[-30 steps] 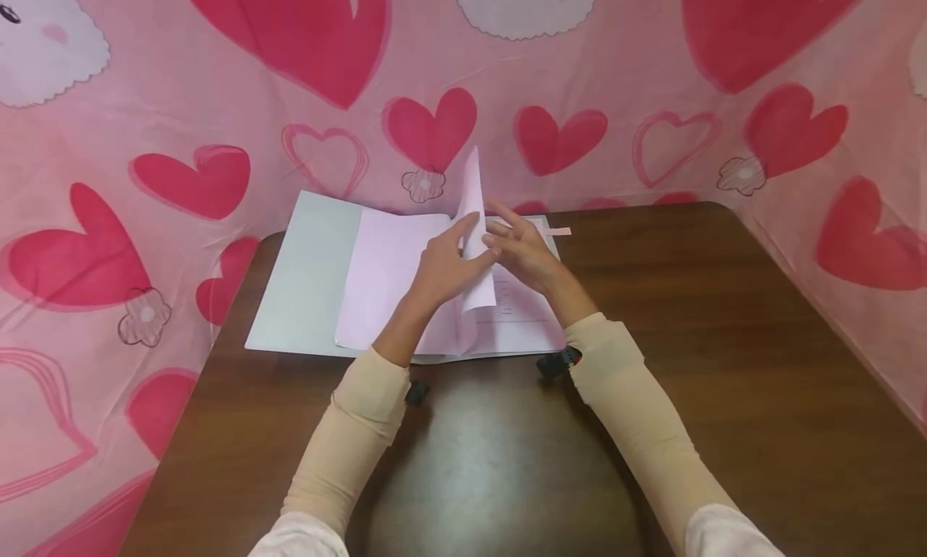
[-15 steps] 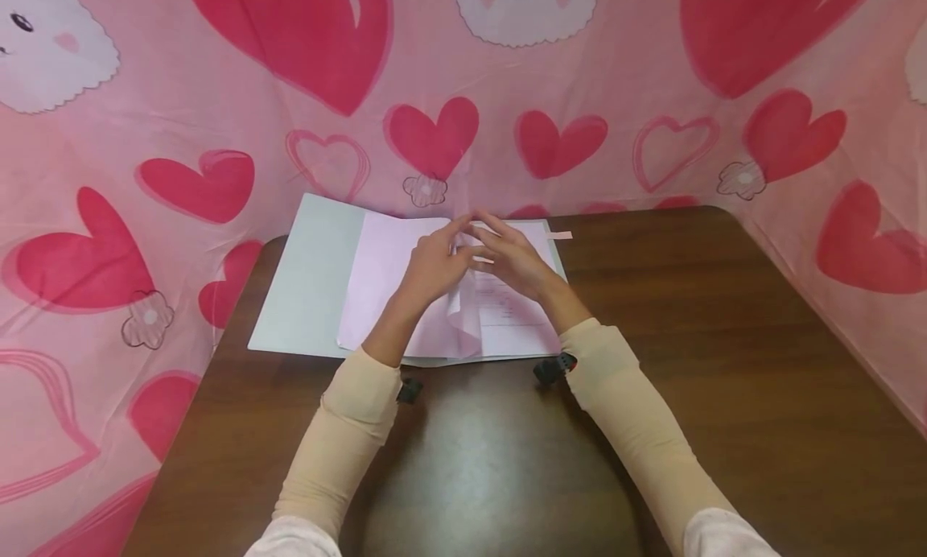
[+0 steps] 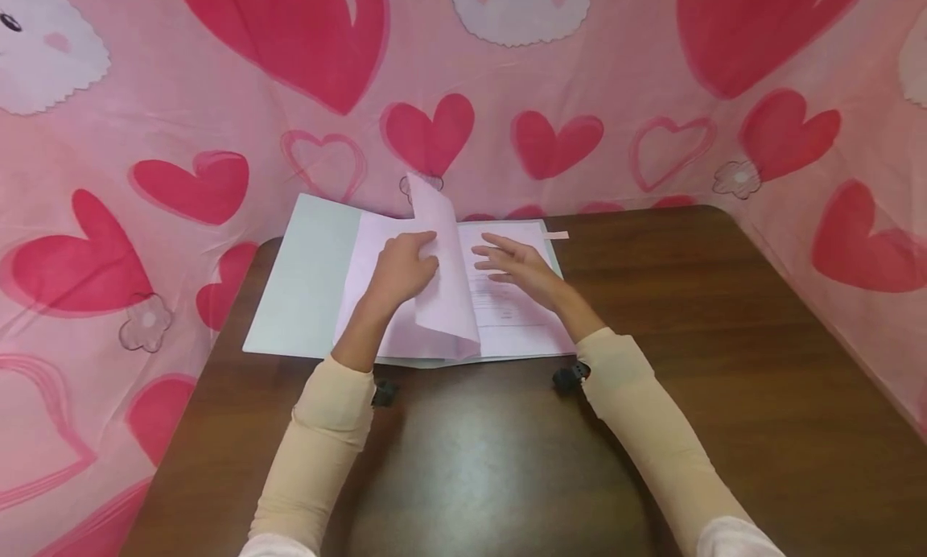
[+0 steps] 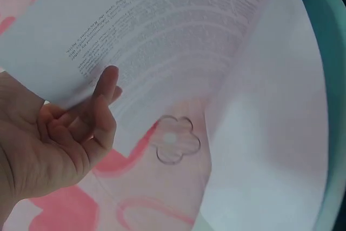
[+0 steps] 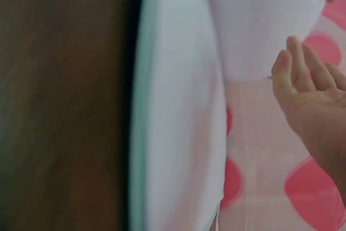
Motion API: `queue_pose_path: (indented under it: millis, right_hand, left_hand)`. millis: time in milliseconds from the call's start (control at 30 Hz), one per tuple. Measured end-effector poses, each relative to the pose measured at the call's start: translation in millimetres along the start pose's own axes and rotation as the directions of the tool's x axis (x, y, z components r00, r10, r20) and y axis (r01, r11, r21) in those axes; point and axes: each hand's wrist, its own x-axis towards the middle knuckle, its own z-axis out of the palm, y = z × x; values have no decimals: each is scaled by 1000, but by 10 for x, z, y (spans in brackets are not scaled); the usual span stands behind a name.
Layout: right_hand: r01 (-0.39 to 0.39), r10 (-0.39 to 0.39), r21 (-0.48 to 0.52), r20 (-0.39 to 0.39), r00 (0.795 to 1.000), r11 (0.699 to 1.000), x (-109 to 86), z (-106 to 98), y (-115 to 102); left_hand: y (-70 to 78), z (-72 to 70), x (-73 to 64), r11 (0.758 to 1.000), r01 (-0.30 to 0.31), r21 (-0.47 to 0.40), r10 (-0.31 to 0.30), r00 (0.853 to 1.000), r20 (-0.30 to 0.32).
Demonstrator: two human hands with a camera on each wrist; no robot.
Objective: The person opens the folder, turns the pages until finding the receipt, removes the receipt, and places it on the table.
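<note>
The lifted page (image 3: 445, 287) has swung left, partly covering the sheet (image 3: 369, 247) beneath.

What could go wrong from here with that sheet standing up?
The raised sheet, curled at its lower edge, could crease if pressed flat. The right hand is open and apart from it, so if the left hand slips, the sheet might flop onto the printed page. The tab jutting past the folder on the right may catch and bend.
</note>
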Motion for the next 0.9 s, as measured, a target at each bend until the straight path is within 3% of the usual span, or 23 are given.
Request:
queue_pose_path:
  millis: [267,433,567,700,900]
  right_hand:
    - [70,-80,-242,-34,996,968,-55,-199,228]
    - [26,-50,-365,-56,997,930,-90,-310,283]
    - [-71,41,-485,-72,997,872,-152,-349,304]
    - [-99,70,-587,-72,995,803,-178,-379,347]
    - [-175,164,-731,-88,983,660,-245,-434,391]
  left_hand:
    - [-235,-199,-46,998,35,60,-35,999,-8]
    - [-431,-306,-63,997,76,35,-75,997,-6]
    - [-577,-385,-97,991,133,9,-133,991,6]
    - [-705,-429,-141,983,183,7,-183,983,17]
    - [-895,-393,-205,968,251,0,-251,967,32]
